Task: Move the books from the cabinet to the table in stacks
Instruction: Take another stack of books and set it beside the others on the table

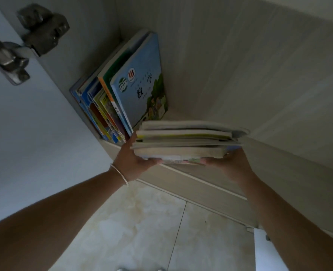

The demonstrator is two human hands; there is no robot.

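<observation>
Both arms are extended forward from the lower corners of the frame toward centre. A flat stack (185,141) of books is held between the two hands at frame centre, page edges facing the camera. The left hand (131,160) is set at the stack's left end, thumb up along the side, palm under the bottom book; a thin bracelet (119,174) is worn on that wrist. The right hand (229,163) is placed under the stack's right end. Fingers of both hands are hidden beneath the stack, so their exact curl cannot be told; the stack is clearly gripped from both ends.

The stack is held at the front edge of the cabinet shelf (206,98), just right of the remaining books (122,94). Those are left standing and leaning into the shelf's left corner, upper centre of frame, a blue-covered one (140,85) outermost. The stack's left end is just beside their lower corners; contact cannot be told.

The shelf's right part is seen bare behind the stack. The cabinet door (25,133) is swung open at left, with two hinges (25,42) at upper left. Tiled floor (142,231) is seen below the arms.
</observation>
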